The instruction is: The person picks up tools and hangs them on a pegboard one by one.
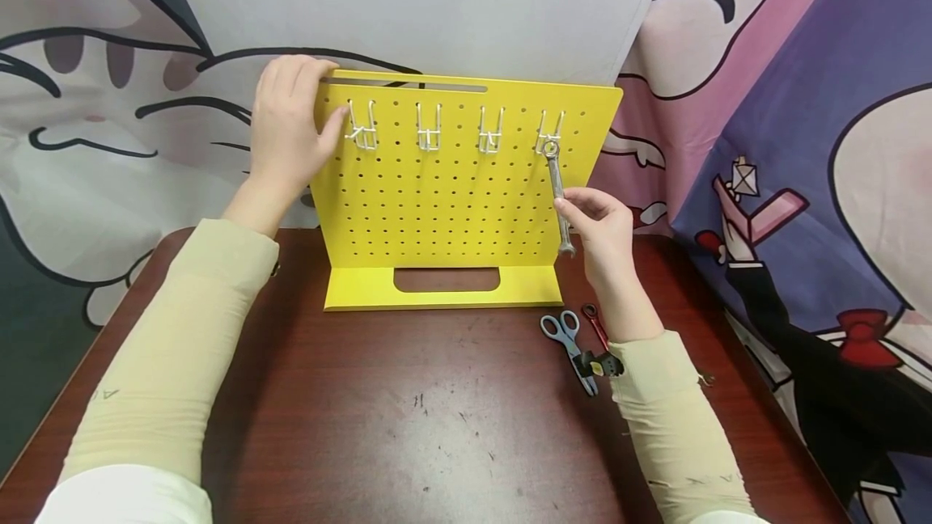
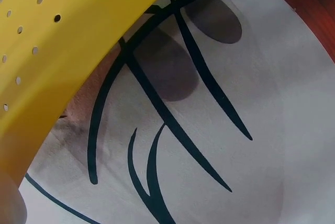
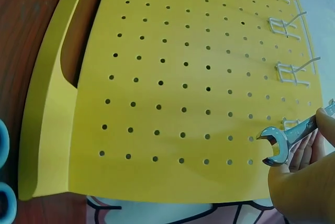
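Observation:
A yellow pegboard (image 1: 437,221) stands upright on the table, with several white wire hooks (image 1: 428,136) in a row near its top. My left hand (image 1: 285,124) grips its upper left corner, thumb on the front face and fingers over the top edge. Between thumb and fingers, my right hand (image 1: 606,233) pinches a silver combination wrench (image 1: 557,188) by its shank. The wrench's ring end is up, overlapping the rightmost hook (image 1: 544,136) in the head view. Its open jaw (image 3: 278,145) points down, in front of the board's right side in the right wrist view.
Blue-handled scissors (image 1: 564,334) lie on the dark red table (image 1: 379,403), right of the board's base. A small red wrench (image 1: 593,322) lies beside them, partly hidden by the right forearm. Printed cartoon cloth (image 1: 786,209) hangs behind and to the right.

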`<state>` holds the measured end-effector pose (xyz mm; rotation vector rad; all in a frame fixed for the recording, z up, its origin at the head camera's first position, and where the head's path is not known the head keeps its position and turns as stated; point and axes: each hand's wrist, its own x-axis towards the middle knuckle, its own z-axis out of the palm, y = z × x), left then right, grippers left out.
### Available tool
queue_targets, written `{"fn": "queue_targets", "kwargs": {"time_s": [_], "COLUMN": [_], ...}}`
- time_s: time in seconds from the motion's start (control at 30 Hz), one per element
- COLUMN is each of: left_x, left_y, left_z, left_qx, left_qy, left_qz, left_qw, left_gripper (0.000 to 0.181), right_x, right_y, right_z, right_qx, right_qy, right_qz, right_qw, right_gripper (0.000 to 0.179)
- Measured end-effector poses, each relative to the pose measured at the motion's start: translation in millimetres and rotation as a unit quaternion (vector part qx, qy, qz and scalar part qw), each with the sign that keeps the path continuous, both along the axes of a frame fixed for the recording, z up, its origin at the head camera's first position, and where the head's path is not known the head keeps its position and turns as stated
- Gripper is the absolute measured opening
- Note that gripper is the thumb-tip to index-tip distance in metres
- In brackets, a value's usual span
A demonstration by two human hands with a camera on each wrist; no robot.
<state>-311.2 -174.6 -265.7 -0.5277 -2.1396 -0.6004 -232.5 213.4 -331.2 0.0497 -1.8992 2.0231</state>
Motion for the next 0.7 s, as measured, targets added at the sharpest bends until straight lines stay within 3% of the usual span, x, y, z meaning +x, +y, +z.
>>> {"fn": "queue_targets", "kwargs": {"time_s": [0.4, 0.7], "left_x": [0.1, -1.0], "left_y": [-0.5, -0.6], "left_z": [-0.6, -0.6], "left_qx": [-0.003, 0.002], "left_qy": [0.001, 0.01], "left_qz": [0.0, -0.005], "left_qw": [1.0, 0.9999], "left_gripper": [0.04, 0.04], "right_x": [-18.3, -32.9], "right_y": [-7.9, -15.0], "right_z": [-9.9, -15.2], "right_qx": [-0.034, -0.095], "right_qy": [-0.029, -0.058], "right_qz": [-0.016, -0.018], "right_qw": [0.9989, 0.9936], "right_gripper": [0.024, 0.026]}}
